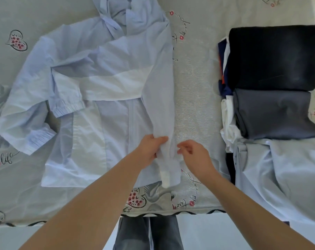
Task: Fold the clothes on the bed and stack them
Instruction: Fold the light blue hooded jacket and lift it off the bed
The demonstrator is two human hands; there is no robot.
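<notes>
A pale blue hooded shirt (91, 83) lies spread on the bed, hood at the far end. Its right sleeve (163, 109) is folded down along the body toward me. My left hand (151, 150) grips that sleeve near the cuff. My right hand (194, 156) hovers just right of the sleeve with fingers loosely curled, fingertips close to the cloth; whether they touch it I cannot tell. The left sleeve (37, 123) lies bunched at the left. Folded clothes stand at the right: a black piece (275, 56), a grey piece (277, 114), and a pale blue garment (283, 174) nearer me.
The bed sheet (194, 78) is grey-green with heart and flower prints. A bare strip of sheet runs between the shirt and the folded piles. The bed's near edge (189, 212) crosses the bottom, with my legs in jeans (147, 233) below it.
</notes>
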